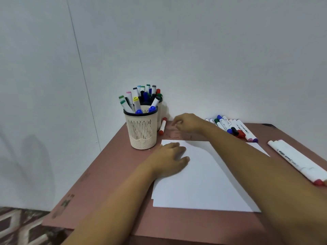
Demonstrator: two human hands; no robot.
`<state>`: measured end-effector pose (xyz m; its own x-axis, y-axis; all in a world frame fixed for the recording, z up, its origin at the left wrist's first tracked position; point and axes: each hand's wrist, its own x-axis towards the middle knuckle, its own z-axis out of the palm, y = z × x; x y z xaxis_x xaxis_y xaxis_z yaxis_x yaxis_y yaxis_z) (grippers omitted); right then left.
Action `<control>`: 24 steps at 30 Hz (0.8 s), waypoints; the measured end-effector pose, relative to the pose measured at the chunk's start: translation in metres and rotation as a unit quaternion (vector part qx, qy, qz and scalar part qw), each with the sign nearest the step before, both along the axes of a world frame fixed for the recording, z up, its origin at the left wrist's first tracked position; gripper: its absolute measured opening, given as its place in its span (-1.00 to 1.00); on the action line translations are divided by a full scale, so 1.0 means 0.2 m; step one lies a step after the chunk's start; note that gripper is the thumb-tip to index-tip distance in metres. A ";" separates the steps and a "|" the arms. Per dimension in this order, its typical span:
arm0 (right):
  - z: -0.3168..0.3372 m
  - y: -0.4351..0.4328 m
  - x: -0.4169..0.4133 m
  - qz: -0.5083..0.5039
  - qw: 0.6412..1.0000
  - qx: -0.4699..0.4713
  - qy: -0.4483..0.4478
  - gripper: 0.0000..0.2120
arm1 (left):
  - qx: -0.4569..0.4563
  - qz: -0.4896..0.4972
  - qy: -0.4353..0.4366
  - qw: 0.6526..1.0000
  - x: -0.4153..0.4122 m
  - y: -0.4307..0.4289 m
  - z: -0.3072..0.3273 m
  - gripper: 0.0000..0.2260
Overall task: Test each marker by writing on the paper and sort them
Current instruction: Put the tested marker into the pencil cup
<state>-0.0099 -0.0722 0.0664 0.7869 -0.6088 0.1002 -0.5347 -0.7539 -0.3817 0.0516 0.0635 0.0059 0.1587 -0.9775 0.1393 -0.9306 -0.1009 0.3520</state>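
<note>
Low in the middle of the frame the paper (203, 183) lies on the table (106, 174). The left hand (169, 158) rests flat on its upper left part, fingers almost straight. At the right edge lie some white markers (297, 161). Higher up, the right hand (189, 123) hovers beyond the paper, fingers loosely bent, with nothing visible in them. Left of it a red marker (162, 126) lies just beside the cup (141, 133), which is full of pens. To its right is a row of markers (231, 128). I judge a marker to be light, stiff and smooth, and it may roll, so it is best pinched at mid-barrel. The thin paper may slide easily.
</note>
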 end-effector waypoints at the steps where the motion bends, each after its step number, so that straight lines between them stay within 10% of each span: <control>1: -0.01 0.00 0.05 0.013 1.000 0.018 -0.008 -0.69 | -0.004 -0.004 -0.003 1.000 0.00 0.00 -0.01 -0.63; 14: -0.11 -0.07 0.24 0.032 0.998 -0.027 0.051 -0.65 | -0.012 -0.018 -0.022 1.000 0.03 -0.04 -0.03 -0.60; 24: -0.02 -0.12 -0.13 -0.076 0.942 0.101 -0.311 -0.92 | -0.036 -0.006 0.019 0.999 0.05 -0.03 -0.03 -0.65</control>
<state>-0.0354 -0.0966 0.0619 0.5167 -0.7656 0.3832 -0.2571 -0.5657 -0.7835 0.0608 0.0570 -0.0009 0.1536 -0.9668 0.2044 -0.9176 -0.0628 0.3926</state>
